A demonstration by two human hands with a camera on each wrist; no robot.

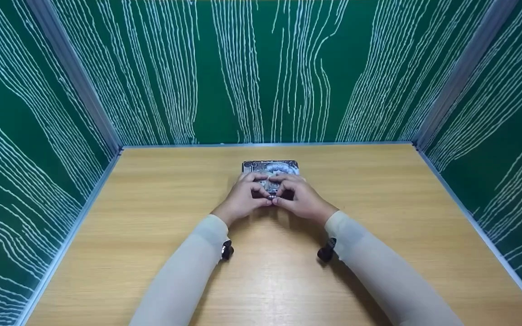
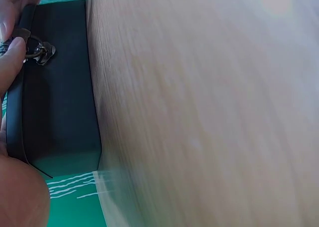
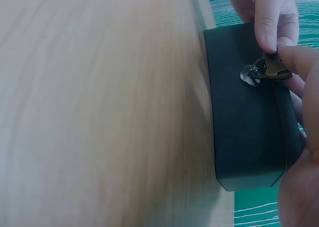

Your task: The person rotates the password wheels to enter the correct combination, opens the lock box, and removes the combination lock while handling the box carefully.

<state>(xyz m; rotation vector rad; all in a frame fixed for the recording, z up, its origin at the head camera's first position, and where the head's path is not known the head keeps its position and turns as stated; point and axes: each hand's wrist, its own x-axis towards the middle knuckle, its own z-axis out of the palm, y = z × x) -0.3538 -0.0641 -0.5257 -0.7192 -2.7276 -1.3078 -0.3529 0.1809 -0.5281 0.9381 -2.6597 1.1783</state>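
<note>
A small box (image 1: pixel 281 167) with a patterned lid and dark sides stands on the table. On its front is a bronze-coloured metal latch (image 3: pixel 274 68), hooked by a ring to a metal plate (image 2: pixel 46 53) on the box's black front side (image 2: pixel 60 102). My left hand (image 1: pixel 243 195) and right hand (image 1: pixel 305 199) meet at the latch, thumb and index finger of each pinching it from either side. Other fingers of both hands rest over the lid, and they hide part of it.
The wooden table (image 1: pixel 270 271) stretches around the box on all sides. Green panels (image 1: pixel 215 90) with white wavy lines stand behind it and to left and right. Dark devices (image 1: pixel 326 250) sit at both wrists.
</note>
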